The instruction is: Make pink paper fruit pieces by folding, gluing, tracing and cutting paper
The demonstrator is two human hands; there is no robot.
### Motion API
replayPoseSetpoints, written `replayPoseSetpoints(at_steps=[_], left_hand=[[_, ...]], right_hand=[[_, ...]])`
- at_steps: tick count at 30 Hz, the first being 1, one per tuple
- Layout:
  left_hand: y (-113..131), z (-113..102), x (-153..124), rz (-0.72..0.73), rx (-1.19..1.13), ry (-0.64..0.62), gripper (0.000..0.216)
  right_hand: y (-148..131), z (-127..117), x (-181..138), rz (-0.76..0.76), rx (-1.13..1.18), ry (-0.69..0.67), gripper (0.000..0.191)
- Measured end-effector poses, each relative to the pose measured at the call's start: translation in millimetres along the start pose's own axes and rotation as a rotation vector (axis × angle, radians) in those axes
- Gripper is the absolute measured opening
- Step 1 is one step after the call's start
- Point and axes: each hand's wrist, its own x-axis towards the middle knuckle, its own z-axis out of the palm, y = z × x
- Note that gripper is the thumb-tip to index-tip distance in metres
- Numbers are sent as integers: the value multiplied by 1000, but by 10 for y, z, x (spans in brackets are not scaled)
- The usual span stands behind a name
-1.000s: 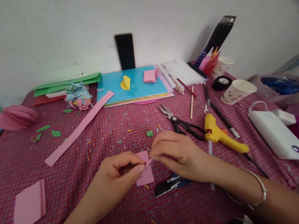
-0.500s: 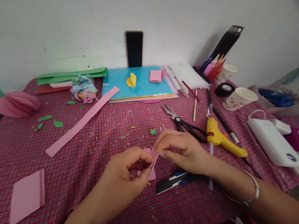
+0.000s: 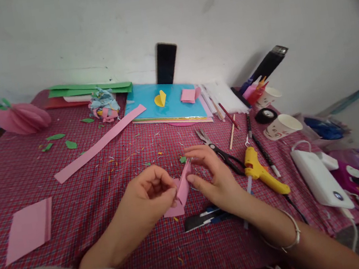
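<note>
A small folded piece of pink paper (image 3: 184, 186) is held tilted between my two hands, over the middle of the table. My left hand (image 3: 150, 191) pinches its lower left edge between thumb and fingertips. On the other side, my right hand (image 3: 214, 178) holds its upper edge with thumb and fingers. Another flat pink piece (image 3: 173, 209) lies on the cloth just under it. Close to my right wrist lies a dark cutter knife (image 3: 196, 221), partly covered by the forearm. Scissors (image 3: 218, 149) rest partly open beyond my right hand.
A yellow glue gun (image 3: 265, 176) and a white power bank (image 3: 321, 181) are at the right. Paper cups (image 3: 282, 127) stand behind them. On the left lie a long pink strip (image 3: 100, 143) and a pink sheet (image 3: 29, 229). A phone (image 3: 167, 63) leans on the wall.
The folded pink paper has been turned more upright, showing a broader face. My right fingers have spread along its upper edge, and my left hand has shifted slightly left. The view has moved a little.
</note>
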Motion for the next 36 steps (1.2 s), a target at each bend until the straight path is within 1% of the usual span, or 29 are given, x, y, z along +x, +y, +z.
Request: replayPoseSetpoints(at_steps=[1, 2, 3, 5, 7, 9, 12, 14, 16, 19, 22, 25, 31, 33, 36], left_hand=[[-32, -3, 14, -16, -30, 36, 10], [-62, -4, 24, -25, -51, 65, 11], [-87, -3, 30, -24, -65, 85, 11], [-120, 6, 29, -2, -80, 101, 11], [-125, 23, 16, 27, -90, 97, 11], [-112, 41, -3, 47, -84, 82, 10], [-73, 58, -32, 84, -21, 57, 8], [-47, 65, -53, 112, 53, 42, 9], [-31, 75, -71, 171, 146, 38, 9], [-45, 99, -83, 311, 293, 38, 15], [-93, 120, -82, 386, 374, 30, 21], [-134, 129, -78, 388, 367, 45, 20], [-147, 132, -55, 344, 360, 53, 15], [-155, 128, -51, 335, 422, 58, 11], [-172, 118, -55, 372, 566, 60, 8]], right_hand=[[-36, -6, -8, -45, -77, 56, 29], [-76, -11, -17, -86, -134, 80, 23], [-115, -12, -26, -115, -161, 67, 19], [-178, 0, -39, -123, -137, -48, 15], [-204, 33, -44, -84, -50, -164, 16], [-192, 74, -42, -24, 54, -194, 13], [-140, 118, -36, 47, 203, -177, 6], [-112, 129, -34, 79, 289, -178, 5], [-99, 132, -34, 100, 350, -178, 4], [-93, 134, -31, 111, 396, -164, 1], [-87, 136, -22, 108, 399, -146, 8], [-79, 133, -9, 98, 371, -137, 12], [-74, 112, 14, 89, 345, -153, 14], [-69, 109, 19, 107, 350, -152, 14], [-58, 115, 18, 96, 325, -128, 14]])
